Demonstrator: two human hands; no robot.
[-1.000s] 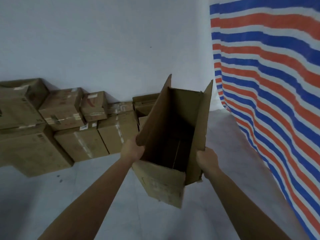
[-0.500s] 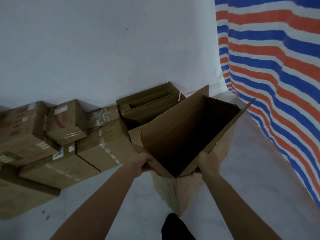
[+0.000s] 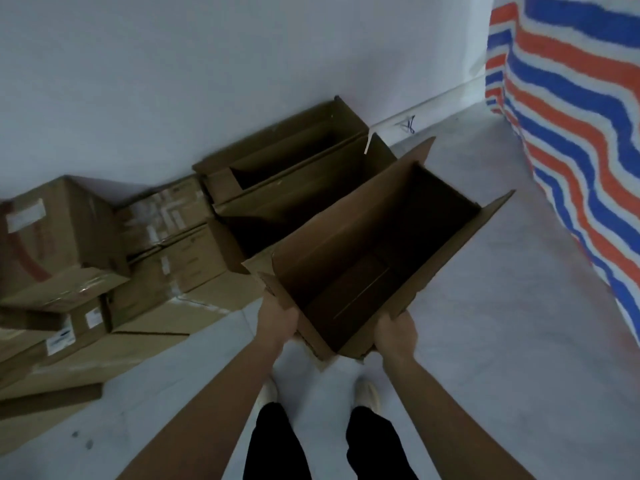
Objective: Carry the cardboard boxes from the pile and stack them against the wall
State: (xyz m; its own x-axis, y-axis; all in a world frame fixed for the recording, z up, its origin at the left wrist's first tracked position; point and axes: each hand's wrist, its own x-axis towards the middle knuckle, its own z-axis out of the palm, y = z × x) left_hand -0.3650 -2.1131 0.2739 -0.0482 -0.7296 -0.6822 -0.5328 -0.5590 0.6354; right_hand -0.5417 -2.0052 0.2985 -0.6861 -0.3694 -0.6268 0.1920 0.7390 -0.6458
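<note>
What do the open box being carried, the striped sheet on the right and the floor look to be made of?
Open box: plain brown corrugated cardboard, matte, with creased flaps and a ragged near edge. Both hands hold it.
Striped sheet: probably woven plastic tarpaulin, judging by its red, white and blue bands and soft wavy hang; the weave itself is too blurred to confirm.
Floor: pale grey, dull and seamless here, likely bare concrete or cement.

No text can be read. White labels are seen on the stacked boxes [image 3: 69,237] by the wall [image 3: 207,64], but their print is blurred.
</note>
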